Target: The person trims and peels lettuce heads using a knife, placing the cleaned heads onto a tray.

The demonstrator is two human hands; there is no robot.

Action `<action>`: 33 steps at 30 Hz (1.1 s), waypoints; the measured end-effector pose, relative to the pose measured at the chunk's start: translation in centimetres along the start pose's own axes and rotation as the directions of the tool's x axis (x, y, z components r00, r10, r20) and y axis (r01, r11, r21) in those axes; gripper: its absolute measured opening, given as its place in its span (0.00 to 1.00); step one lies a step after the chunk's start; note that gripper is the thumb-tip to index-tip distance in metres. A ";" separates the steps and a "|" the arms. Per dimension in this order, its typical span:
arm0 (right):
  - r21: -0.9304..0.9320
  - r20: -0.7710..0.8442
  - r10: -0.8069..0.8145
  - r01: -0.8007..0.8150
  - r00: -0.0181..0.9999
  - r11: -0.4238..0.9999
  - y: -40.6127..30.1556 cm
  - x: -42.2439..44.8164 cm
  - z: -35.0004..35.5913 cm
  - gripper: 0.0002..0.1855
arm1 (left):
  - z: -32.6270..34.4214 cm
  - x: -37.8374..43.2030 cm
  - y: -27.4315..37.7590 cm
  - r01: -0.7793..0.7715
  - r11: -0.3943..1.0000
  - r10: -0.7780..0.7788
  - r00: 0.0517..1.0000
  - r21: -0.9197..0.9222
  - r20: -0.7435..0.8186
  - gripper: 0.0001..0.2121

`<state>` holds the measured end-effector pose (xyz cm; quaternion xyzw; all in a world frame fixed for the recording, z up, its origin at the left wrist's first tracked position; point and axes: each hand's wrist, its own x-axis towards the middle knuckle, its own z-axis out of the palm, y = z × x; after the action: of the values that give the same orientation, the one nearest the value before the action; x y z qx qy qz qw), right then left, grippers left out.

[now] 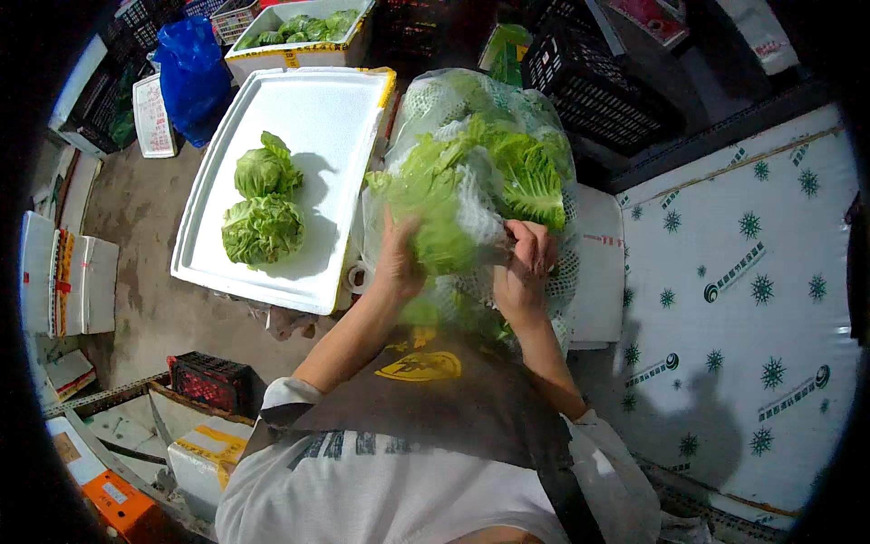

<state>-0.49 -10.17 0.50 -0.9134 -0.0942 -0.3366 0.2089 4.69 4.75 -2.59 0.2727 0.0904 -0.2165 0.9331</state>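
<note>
My left hand (401,251) grips a leafy head of lettuce (435,211) from its left side; motion blurs the lettuce. My right hand (527,262) has its fingers closed at the edge of a white foam net sleeve (479,204) against that head. A small grey shape by these fingertips is too blurred to name. Beneath both hands lies a large clear plastic bag (421,102) of lettuces in foam nets. A loose green leaf (533,177) rests on top of it. To the left, two bare lettuce heads (263,228) sit on a white foam box lid (306,102).
Behind the lid stand a foam box (299,58) of greens and a blue plastic bag (192,81). Black plastic crates (591,88) are at the back right. A white printed panel wall (734,306) rises on the right. A tape roll (357,277) lies beside the lid.
</note>
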 end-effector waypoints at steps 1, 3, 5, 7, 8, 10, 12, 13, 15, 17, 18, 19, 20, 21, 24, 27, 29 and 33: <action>-0.040 0.007 0.052 -0.052 0.999 0.998 0.0 0.0 0.0 0.11 | 0.4 -0.3 0.1 -0.023 0.999 0.024 0.999 0.028 -0.023 0.29; -0.093 0.021 0.027 -0.025 0.999 0.995 -0.1 0.2 -0.5 0.11 | 0.3 -0.2 0.0 -0.007 1.000 0.007 1.000 0.000 -0.017 0.29; -0.109 0.039 -0.038 0.043 0.998 0.993 0.2 -0.2 -0.9 0.09 | -0.8 0.3 -0.4 0.017 0.999 -0.017 1.000 -0.028 0.009 0.28; 0.065 0.011 -0.052 0.051 0.999 0.997 0.1 -0.5 -1.1 0.03 | -0.9 0.2 -0.2 0.084 0.996 -0.085 0.996 -0.041 -0.029 0.27; 0.195 -0.016 -0.027 0.029 1.000 0.980 -0.2 -0.2 -1.2 0.02 | -1.6 0.5 -0.4 0.135 0.989 -0.137 0.990 -0.066 -0.027 0.27; 0.433 -0.033 0.136 -0.109 0.990 0.895 -0.3 -0.7 -0.9 0.05 | -1.6 0.6 -0.2 0.223 0.972 -0.225 0.974 -0.075 -0.029 0.28; 0.662 0.122 0.347 -0.337 0.930 0.670 -0.7 -0.7 -1.9 0.07 | -2.5 1.0 -0.6 0.257 0.964 -0.253 0.965 -0.070 0.071 0.29; 0.781 0.193 0.434 -0.405 0.880 0.475 -1.2 -0.1 -2.4 0.08 | -3.1 1.2 -0.8 0.271 0.960 -0.262 0.958 -0.067 0.120 0.29; 0.794 0.299 0.396 -0.456 0.868 0.401 -0.6 -0.1 -3.3 0.09 | -3.3 1.1 -1.0 0.236 0.971 -0.227 0.960 -0.042 0.165 0.32; 0.815 0.401 0.435 -0.531 0.806 0.233 -0.6 0.1 -3.9 0.10 | -2.6 0.8 -0.9 0.224 0.974 -0.211 0.953 -0.039 0.216 0.34; 0.821 0.458 0.479 -0.563 0.748 0.094 -1.0 0.3 -4.3 0.11 | -2.8 0.7 -0.8 0.234 0.970 -0.216 0.951 -0.059 0.224 0.35; 0.814 0.518 0.512 -0.579 0.685 -0.048 -1.3 0.7 -4.6 0.12 | -3.9 1.1 -1.0 0.288 0.956 -0.269 0.937 -0.055 0.221 0.35; 0.806 0.580 0.428 -0.565 0.693 -0.177 -1.5 1.2 -4.8 0.14 | -4.4 1.3 -1.1 0.297 0.953 -0.271 0.926 -0.066 0.263 0.36; 0.785 0.614 0.373 -0.585 0.696 -0.201 -1.3 1.1 -4.9 0.15 | -4.7 1.6 -1.0 0.322 0.942 -0.279 0.905 -0.089 0.321 0.37; 0.712 0.693 0.210 -0.701 0.689 -0.049 -1.3 0.6 -5.2 0.17 | -5.4 2.4 -1.3 0.400 0.892 -0.271 0.845 -0.211 0.461 0.40; 0.597 0.692 0.073 -0.626 0.718 0.501 -2.0 1.1 -6.2 0.15 | -8.6 4.4 -2.1 0.383 0.923 -0.330 0.847 -0.047 0.417 0.42; 0.541 0.547 0.074 -0.420 0.834 0.729 -2.9 3.3 -8.0 0.13 | -4.3 1.7 -1.2 0.331 0.939 -0.243 0.834 -0.097 0.496 0.43; 0.655 0.646 0.163 -0.651 0.746 0.385 -4.3 6.9 -8.0 0.09 | -3.6 1.6 -1.4 0.473 0.829 -0.302 0.827 -0.299 0.474 0.44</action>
<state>-1.22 -9.60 11.84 -0.7304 -0.0583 0.0588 0.6780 5.27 5.16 -6.73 -0.0018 -0.0085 -0.4339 0.9009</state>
